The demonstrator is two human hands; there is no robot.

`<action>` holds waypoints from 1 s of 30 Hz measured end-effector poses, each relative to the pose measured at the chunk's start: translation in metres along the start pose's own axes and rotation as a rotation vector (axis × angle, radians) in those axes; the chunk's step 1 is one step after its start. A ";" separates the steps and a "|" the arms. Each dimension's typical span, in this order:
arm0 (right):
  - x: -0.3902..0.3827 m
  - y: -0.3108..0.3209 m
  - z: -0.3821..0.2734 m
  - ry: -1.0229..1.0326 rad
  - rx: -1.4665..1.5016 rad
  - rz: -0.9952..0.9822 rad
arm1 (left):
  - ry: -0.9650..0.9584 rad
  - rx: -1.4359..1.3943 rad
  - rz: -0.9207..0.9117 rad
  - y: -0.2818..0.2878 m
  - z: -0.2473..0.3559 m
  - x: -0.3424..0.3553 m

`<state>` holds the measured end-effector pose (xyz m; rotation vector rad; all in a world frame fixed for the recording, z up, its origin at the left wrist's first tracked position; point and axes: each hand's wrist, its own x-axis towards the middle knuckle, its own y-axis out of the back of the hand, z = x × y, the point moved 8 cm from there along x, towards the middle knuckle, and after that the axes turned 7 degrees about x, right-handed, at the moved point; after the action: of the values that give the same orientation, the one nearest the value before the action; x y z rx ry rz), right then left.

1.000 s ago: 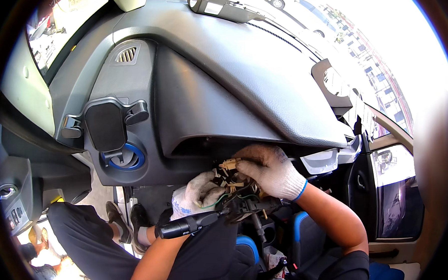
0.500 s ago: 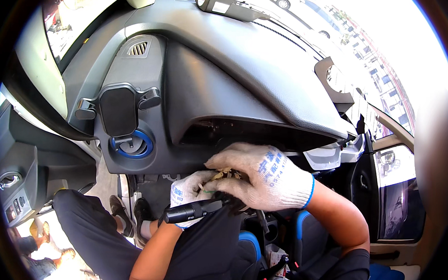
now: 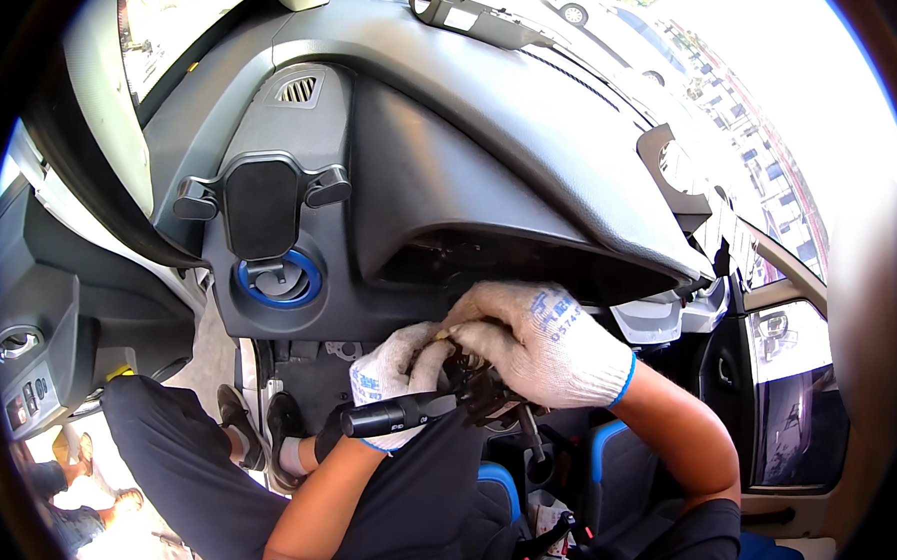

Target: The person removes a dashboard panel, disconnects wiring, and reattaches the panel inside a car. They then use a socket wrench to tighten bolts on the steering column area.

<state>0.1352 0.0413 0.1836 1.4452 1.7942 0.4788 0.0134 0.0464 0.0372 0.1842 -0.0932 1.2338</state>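
**A:** Where are the hands?

**B:** Both are under the lower edge of the grey dashboard (image 3: 522, 137), above the person's lap. They wear white knit gloves. The right hand (image 3: 536, 341) lies on top, fingers curled down over a dark cluster of parts, the black switch assembly (image 3: 478, 384), and it seems to be gripping that cluster (the palm hides the exact contact). The left hand (image 3: 393, 378) sits just to its left, fingers bent up against the same cluster; how firm its hold is I cannot tell.

**B:** And the stalk?

**A:** A black control stalk (image 3: 394, 415) sticks out of the assembly. Its long axis runs nearly level across the picture, tilted slightly down to the left. The rounded free end points toward the person's left, and the other end disappears under the gloves. It passes just below the left hand, touching or nearly touching the glove's cuff.

**B:** Anything else close by?

**A:** A thin dark rod (image 3: 530, 437) drops down from the assembly toward the lap. To the left, on the dash panel, a black phone holder (image 3: 262, 203) is mounted upright, with a blue ring (image 3: 280, 279) just beneath it. The open car door (image 3: 41, 338) is at far left, and the person's dark shoes (image 3: 260, 428) rest in the footwell (a little below the ring).
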 end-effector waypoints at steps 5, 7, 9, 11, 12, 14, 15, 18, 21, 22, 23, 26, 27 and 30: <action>-0.014 0.012 0.014 0.118 -0.254 0.140 | -0.319 0.182 0.115 0.000 0.020 0.008; -0.016 0.012 0.004 0.143 -0.322 0.113 | -0.378 0.251 0.094 0.001 0.028 0.007; -0.016 0.009 0.002 0.206 -0.463 0.110 | -0.393 0.283 0.077 0.000 0.029 0.007; -0.015 0.008 0.001 0.240 -0.510 0.109 | -0.362 0.279 0.064 -0.001 0.024 0.006; -0.015 0.007 0.001 0.255 -0.533 0.105 | -0.354 0.292 0.057 -0.002 0.024 0.006; -0.016 0.008 -0.002 0.294 -0.568 0.130 | -0.337 0.317 0.043 -0.002 0.024 0.007; -0.017 0.007 -0.003 0.315 -0.584 0.142 | -0.351 0.318 0.057 0.000 0.026 0.007; -0.018 0.005 -0.005 0.329 -0.584 0.105 | -0.367 0.320 0.079 0.001 0.027 0.008; -0.018 0.003 -0.003 0.327 -0.613 0.099 | -0.336 0.317 0.066 0.000 0.022 0.007; -0.019 0.003 -0.004 0.367 -0.612 0.107 | -0.331 0.314 0.065 0.000 0.021 0.007; -0.020 0.002 -0.006 0.407 -0.610 0.115 | -0.327 0.310 0.065 0.000 0.020 0.007; -0.022 0.000 -0.008 0.496 -0.638 0.108 | -0.362 0.340 0.040 0.001 0.022 0.008; -0.023 -0.001 -0.009 0.520 -0.654 0.101 | -0.368 0.339 0.033 0.001 0.022 0.008; -0.024 -0.002 -0.002 0.502 -0.660 0.098 | -0.393 0.342 0.009 -0.001 0.023 0.009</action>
<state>0.1340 0.0185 0.1916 0.9907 1.6822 1.4333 0.0182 0.0497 0.0606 0.7245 -0.2232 1.2036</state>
